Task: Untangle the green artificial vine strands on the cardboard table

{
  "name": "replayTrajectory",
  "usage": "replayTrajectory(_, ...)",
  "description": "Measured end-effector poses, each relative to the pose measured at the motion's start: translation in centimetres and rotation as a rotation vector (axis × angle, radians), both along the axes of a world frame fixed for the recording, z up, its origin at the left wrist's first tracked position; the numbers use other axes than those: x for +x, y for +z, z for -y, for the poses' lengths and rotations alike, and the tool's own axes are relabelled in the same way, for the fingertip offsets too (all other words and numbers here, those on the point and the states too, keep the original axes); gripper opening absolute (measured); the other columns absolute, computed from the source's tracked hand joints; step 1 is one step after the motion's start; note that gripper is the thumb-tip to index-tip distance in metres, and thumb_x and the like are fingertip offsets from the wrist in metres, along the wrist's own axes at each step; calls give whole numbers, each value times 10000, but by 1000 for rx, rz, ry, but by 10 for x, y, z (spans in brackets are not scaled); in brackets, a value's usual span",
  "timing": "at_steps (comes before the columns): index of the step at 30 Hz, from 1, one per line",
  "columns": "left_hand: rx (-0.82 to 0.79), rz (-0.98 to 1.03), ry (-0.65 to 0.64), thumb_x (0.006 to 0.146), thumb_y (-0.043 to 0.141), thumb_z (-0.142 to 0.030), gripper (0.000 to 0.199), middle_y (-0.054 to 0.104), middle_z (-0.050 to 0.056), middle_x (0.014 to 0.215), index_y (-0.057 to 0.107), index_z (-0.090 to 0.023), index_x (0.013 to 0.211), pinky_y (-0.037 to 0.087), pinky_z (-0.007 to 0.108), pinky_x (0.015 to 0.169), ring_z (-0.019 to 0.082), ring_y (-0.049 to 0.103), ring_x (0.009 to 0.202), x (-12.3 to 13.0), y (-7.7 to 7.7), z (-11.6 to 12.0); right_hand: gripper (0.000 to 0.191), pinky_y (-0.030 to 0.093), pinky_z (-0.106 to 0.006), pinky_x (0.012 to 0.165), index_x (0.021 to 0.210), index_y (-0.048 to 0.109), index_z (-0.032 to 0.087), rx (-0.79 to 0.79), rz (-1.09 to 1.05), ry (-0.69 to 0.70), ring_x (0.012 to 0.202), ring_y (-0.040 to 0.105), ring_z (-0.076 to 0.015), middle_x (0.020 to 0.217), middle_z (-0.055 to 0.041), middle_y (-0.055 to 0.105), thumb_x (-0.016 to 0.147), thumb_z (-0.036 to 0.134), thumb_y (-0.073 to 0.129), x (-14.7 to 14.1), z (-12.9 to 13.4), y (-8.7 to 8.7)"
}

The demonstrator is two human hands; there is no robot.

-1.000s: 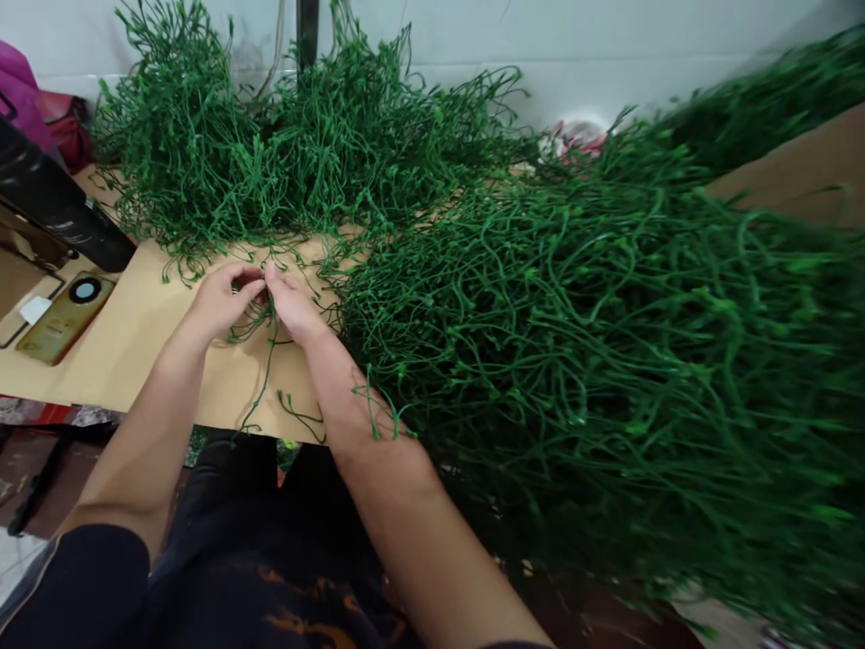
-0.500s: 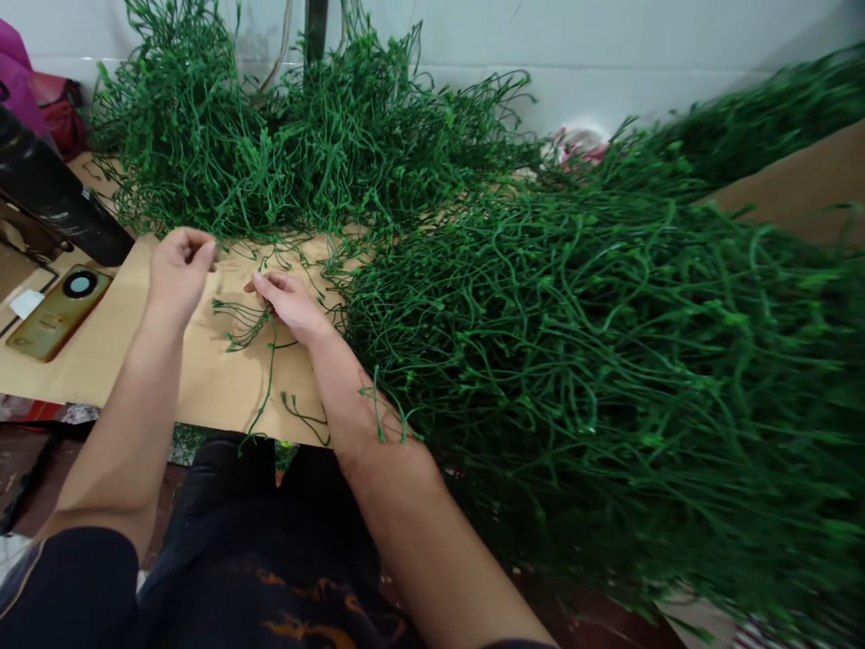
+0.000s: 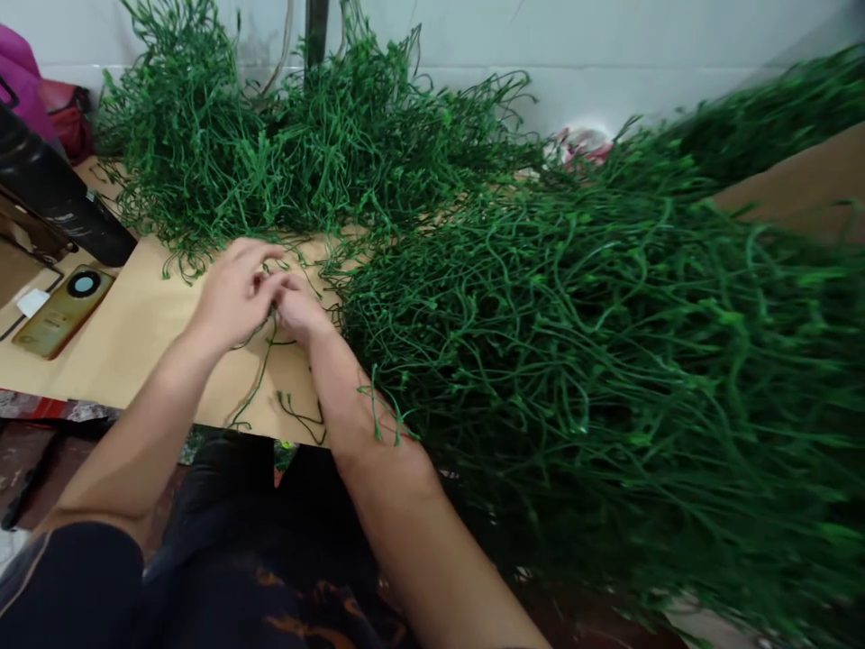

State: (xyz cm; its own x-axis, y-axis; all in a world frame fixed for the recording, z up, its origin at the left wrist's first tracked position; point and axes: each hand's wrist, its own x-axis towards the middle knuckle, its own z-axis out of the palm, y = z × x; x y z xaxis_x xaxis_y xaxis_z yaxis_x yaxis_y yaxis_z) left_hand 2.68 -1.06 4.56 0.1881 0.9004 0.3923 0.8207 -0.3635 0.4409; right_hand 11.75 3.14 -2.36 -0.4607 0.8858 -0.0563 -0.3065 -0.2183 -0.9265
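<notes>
My left hand (image 3: 236, 293) reaches across to my right hand (image 3: 297, 305), and their fingertips meet above the brown paper (image 3: 149, 315). The left fingers are bent and partly spread; whatever lies between thumb and fingers is hidden. My right hand is closed on a green plastic stem (image 3: 264, 370) with thin branches that hang down towards the paper's front edge. A small loose green sprig (image 3: 297, 410) lies beside my right wrist. Another sprig (image 3: 382, 415) rests on my right forearm.
A big heap of green stems (image 3: 574, 342) fills the right side. A second heap (image 3: 290, 144) stands along the wall. At the left are a black bottle (image 3: 64, 194), a phone (image 3: 64, 311) and a red bag (image 3: 71, 117).
My left hand has moved right, from apart on the left to my right hand, and now covers the small branches there. My right hand has hardly moved.
</notes>
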Motion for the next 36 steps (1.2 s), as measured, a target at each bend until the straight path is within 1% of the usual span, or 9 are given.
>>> replayTrajectory(2,-165,18,83,800,543,-330,313,661,81,1070,631,-195,1068,472,373,934,223,598,1020,-34,-17,-1,272,388,-192,548,722,550,157,-38,-46,4,555,424,-55,630,37,449,875,380,523,0,0,4)
replayTrajectory(4,-309,120,97,794,548,-364,416,687,76,1013,600,-183,1164,501,337,858,198,632,899,-52,-30,1,279,377,-193,546,701,551,148,-64,-56,-1,552,427,-51,649,30,457,899,331,480,1,1,8)
replayTrajectory(7,-377,209,100,773,574,-397,441,713,60,969,615,-184,1157,508,303,796,190,641,832,-51,-42,4,279,379,-192,577,692,558,144,-47,-40,-52,573,436,-48,659,29,463,905,304,473,5,2,11)
replayTrajectory(11,-402,197,79,761,574,-335,289,728,34,887,680,-204,996,497,286,758,194,638,805,-35,-50,-1,270,380,-187,617,719,570,147,-24,-34,-121,603,416,-49,655,40,447,914,292,452,7,1,9)
replayTrajectory(16,-332,156,238,789,493,-308,244,698,41,784,698,-184,837,472,300,746,199,613,773,-42,-52,-11,140,393,-174,630,784,523,160,-6,26,-207,642,435,-42,692,51,461,802,261,619,1,-2,3)
replayTrajectory(21,-217,180,292,803,469,-304,279,675,39,809,683,-146,884,458,282,757,169,577,766,-48,-49,-13,331,399,-189,562,908,519,158,30,145,-83,643,475,-62,733,28,525,709,337,714,-2,-3,0)
replayTrajectory(27,-145,234,284,803,485,-290,233,663,52,827,663,-141,804,452,280,760,165,573,786,-50,-48,-18,23,324,-191,539,828,535,147,69,191,-20,557,390,-43,632,57,439,843,161,525,1,-4,-2)
replayTrajectory(31,-122,250,284,805,493,-290,220,648,46,792,654,-142,783,447,287,747,158,563,758,-53,-48,-22,195,264,-193,534,693,460,154,110,196,-93,527,299,-37,567,73,335,888,146,448,0,-2,1)
replayTrajectory(36,-135,219,227,798,480,-297,217,616,40,757,629,-147,751,425,276,721,154,535,741,-47,-46,-19,321,277,-198,547,658,416,170,79,178,-169,555,322,-42,558,76,312,849,390,548,0,1,6)
